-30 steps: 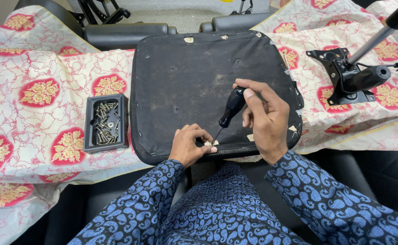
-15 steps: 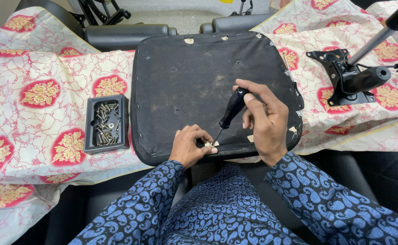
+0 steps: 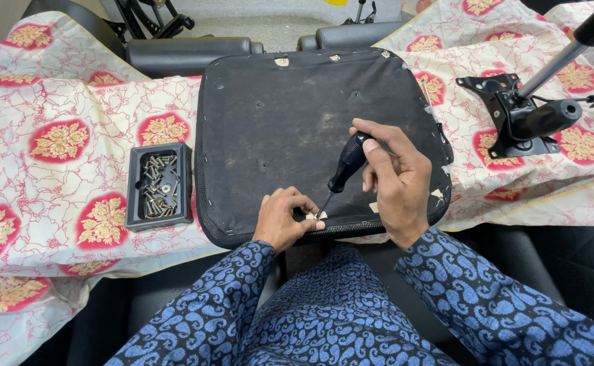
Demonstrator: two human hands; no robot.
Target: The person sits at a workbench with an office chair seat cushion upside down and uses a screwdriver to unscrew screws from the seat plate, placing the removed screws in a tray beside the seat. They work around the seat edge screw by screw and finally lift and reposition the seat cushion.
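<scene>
Head view: the right hand point(image 3: 395, 179) is wrapped around the black handle of a screwdriver point(image 3: 346, 165), thumb and forefinger riding high on the grip so the tool can be twisted. Its thin shaft slants down and left to a point at the near edge of the black seat-pan underside point(image 3: 290, 108). The left hand point(image 3: 284, 220) is curled tight there, fingertips pinched around something small and pale at the screwdriver tip; what it is cannot be told, it is too small. The pinch looks meant to steady the tip and the piece beneath it while the other hand turns.

The seat pan lies flat and upside down on a tabletop covered by a white cloth with red and gold floral medallions point(image 3: 59, 142), its near edge close to the person's blue paisley sleeves.

Well to the left, apart from the pan, sits a black tray of screws point(image 3: 159, 184), within the left hand's reach. To the right lies a black chair tilt mechanism with gas-lift column point(image 3: 527, 118), well apart from the hands. Black armrests point(image 3: 188, 51) lie beyond the far edge. Nothing stands between the hands and the working point.
</scene>
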